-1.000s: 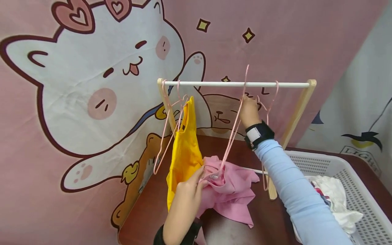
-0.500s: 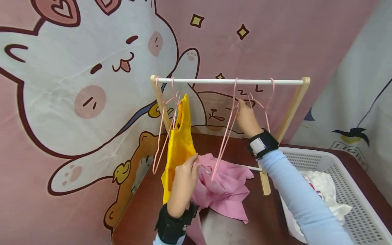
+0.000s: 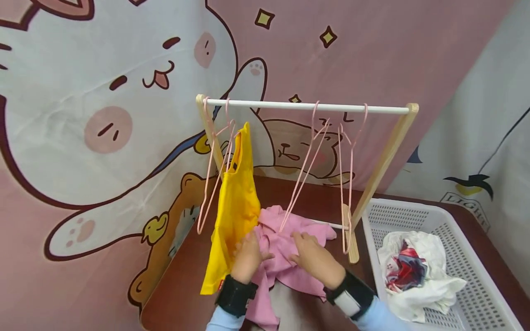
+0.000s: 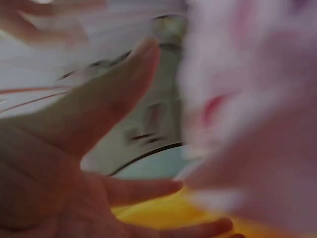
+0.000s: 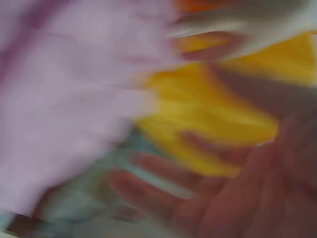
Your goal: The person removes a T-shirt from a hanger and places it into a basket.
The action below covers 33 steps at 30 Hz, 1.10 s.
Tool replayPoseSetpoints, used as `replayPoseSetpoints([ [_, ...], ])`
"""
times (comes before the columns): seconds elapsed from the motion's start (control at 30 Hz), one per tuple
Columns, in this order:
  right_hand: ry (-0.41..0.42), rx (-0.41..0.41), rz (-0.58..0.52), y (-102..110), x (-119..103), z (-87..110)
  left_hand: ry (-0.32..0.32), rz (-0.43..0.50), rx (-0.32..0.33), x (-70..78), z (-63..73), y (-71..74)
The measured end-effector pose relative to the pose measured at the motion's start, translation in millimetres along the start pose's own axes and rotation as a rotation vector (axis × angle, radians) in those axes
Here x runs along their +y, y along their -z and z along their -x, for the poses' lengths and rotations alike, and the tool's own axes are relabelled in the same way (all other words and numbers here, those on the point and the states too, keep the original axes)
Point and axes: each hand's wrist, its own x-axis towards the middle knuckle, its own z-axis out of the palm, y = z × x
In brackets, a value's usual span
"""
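Note:
A pink garment lies bunched on the brown table beneath a rack. Over it hangs a pink wire hanger, whose lower end reaches the cloth; whether it sits inside the neckline I cannot tell. My left hand is at the garment's left side, fingers spread, in front of a yellow garment on another hanger. On the opposite side, my right hand has its fingers extended at the pink cloth. Both wrist views are blurred; the left hand shows straight, parted fingers, and the right hand looks loosely extended.
The rack's white bar spans the scene between wooden legs. A bare pink hanger hangs at its right end, and another bare one at its left. A white basket at right holds a white garment and red-blue patterned cloth.
My right hand has let go of the hanger at the bar and come down to the pink garment. The left hand has released the garment's neckline and moved lower. The view has shifted slightly.

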Motion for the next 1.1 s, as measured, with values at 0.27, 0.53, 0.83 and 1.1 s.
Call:
replayPoseSetpoints([
  [0.27, -0.036, -0.327, 0.197, -72, 81, -40.8, -0.151, -0.008, -0.011, 5.5, 10.2, -77.0],
  [0.53, 0.033, -0.117, 0.118, -96, 104, -12.1, -0.316, -0.035, 0.101, -2.5, 17.8, -114.9],
  [0.83, 0.003, 0.286, -0.082, -63, 89, 29.3, -0.496, -0.024, 0.442, 34.1, 35.9, -94.5],
  [1.1, -0.068, 0.529, -0.070, 8, 70, 76.6, -0.663, 0.168, 0.538, 86.4, 57.8, -72.6],
])
